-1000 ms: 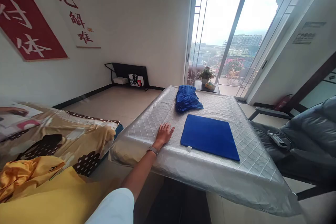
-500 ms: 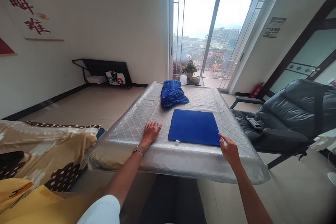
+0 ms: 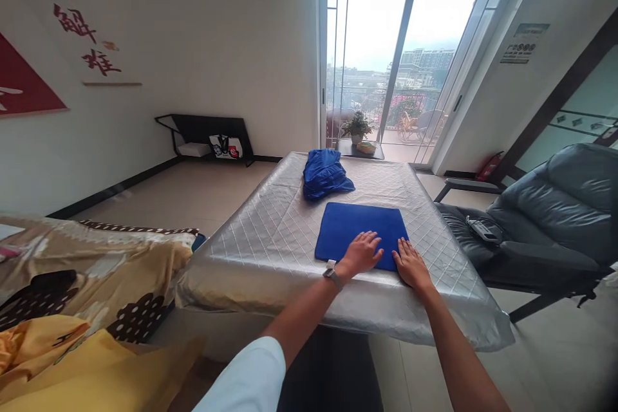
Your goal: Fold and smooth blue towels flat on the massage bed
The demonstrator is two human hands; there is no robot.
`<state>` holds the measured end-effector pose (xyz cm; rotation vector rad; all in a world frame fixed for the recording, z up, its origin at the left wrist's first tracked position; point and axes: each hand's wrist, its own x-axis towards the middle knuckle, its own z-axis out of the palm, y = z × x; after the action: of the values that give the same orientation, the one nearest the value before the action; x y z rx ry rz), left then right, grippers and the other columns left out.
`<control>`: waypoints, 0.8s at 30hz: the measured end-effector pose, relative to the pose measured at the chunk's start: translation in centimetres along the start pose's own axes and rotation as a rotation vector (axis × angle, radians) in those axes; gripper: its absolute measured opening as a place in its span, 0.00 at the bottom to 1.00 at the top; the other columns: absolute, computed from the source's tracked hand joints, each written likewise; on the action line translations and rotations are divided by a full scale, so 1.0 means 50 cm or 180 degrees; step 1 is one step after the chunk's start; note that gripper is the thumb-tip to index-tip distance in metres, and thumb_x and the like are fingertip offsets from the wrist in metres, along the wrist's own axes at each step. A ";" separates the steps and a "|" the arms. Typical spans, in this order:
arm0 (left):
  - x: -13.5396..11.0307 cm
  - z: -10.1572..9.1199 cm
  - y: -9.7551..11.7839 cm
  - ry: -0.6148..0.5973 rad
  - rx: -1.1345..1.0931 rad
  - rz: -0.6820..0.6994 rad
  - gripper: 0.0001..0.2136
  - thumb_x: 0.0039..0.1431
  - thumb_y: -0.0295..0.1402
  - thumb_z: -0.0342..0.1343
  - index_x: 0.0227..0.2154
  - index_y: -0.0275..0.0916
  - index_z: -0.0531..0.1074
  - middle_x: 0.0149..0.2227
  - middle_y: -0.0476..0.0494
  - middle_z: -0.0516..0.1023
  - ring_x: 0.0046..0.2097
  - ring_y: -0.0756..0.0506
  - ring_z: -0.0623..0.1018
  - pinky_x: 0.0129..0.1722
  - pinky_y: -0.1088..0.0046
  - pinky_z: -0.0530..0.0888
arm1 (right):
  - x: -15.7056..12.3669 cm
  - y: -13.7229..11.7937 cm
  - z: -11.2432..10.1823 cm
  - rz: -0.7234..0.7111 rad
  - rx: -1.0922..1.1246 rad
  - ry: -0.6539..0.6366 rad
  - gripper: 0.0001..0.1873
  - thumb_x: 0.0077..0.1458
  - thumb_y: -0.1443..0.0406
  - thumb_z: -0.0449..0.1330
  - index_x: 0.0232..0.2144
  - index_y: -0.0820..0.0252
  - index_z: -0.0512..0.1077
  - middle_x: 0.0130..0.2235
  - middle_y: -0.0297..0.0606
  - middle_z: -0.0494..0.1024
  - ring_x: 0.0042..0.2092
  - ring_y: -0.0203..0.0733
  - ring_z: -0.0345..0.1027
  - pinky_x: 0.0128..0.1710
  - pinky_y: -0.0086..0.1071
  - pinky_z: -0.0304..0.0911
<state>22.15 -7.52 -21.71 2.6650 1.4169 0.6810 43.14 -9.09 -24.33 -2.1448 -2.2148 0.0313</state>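
A flat blue rectangle of folded cloth (image 3: 357,225) lies on the silver quilted tablecloth (image 3: 261,232). Palm down, my left hand (image 3: 362,252) rests over its near middle with the fingers stretched out. At the near right corner lies my right hand (image 3: 409,262), also flat, its fingertips on the cloth's edge. Neither hand grips anything. Behind the flat piece, a crumpled heap of blue fabric (image 3: 324,174) sits toward the table's far end. My left forearm and hand cover part of the near edge.
To the right stands a dark recliner (image 3: 555,219) with a grey device (image 3: 484,230) on its seat. On the left a patterned blanket (image 3: 120,270) and yellow fabric (image 3: 96,367) lie close by. A potted plant (image 3: 357,127) stands beyond the table, before glass doors.
My left hand has moved right, from the bare tablecloth onto the blue cloth. My right hand has gone from a pinch-like pose at the corner to lying flat. The view has turned slightly left.
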 end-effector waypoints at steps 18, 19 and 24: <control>-0.133 -0.035 -0.166 -0.0537 0.0132 -0.1481 0.38 0.66 0.58 0.30 0.71 0.40 0.49 0.73 0.41 0.44 0.73 0.37 0.44 0.71 0.52 0.45 | -0.001 -0.010 -0.011 0.0154 0.0019 -0.0110 0.39 0.68 0.49 0.32 0.71 0.69 0.45 0.73 0.41 0.44 0.73 0.44 0.35 0.71 0.41 0.34; -0.141 -0.040 -0.171 -0.0588 0.0114 -0.1471 0.38 0.66 0.58 0.30 0.71 0.40 0.48 0.73 0.41 0.44 0.73 0.36 0.44 0.70 0.52 0.46 | -0.001 -0.011 -0.012 0.0162 0.0013 -0.0125 0.40 0.67 0.48 0.33 0.71 0.69 0.44 0.73 0.41 0.43 0.73 0.44 0.35 0.71 0.41 0.34; -0.148 -0.055 -0.171 -0.0856 -0.0002 -0.1456 0.44 0.62 0.64 0.28 0.72 0.38 0.43 0.74 0.39 0.37 0.73 0.35 0.40 0.70 0.53 0.45 | 0.002 -0.016 -0.026 0.0239 -0.0031 -0.0335 0.42 0.67 0.47 0.35 0.72 0.69 0.41 0.74 0.42 0.40 0.73 0.45 0.33 0.71 0.41 0.33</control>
<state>10.81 -8.92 -23.93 2.1941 1.8358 0.2688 42.41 -9.06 -22.97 -2.2816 -2.1914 0.1403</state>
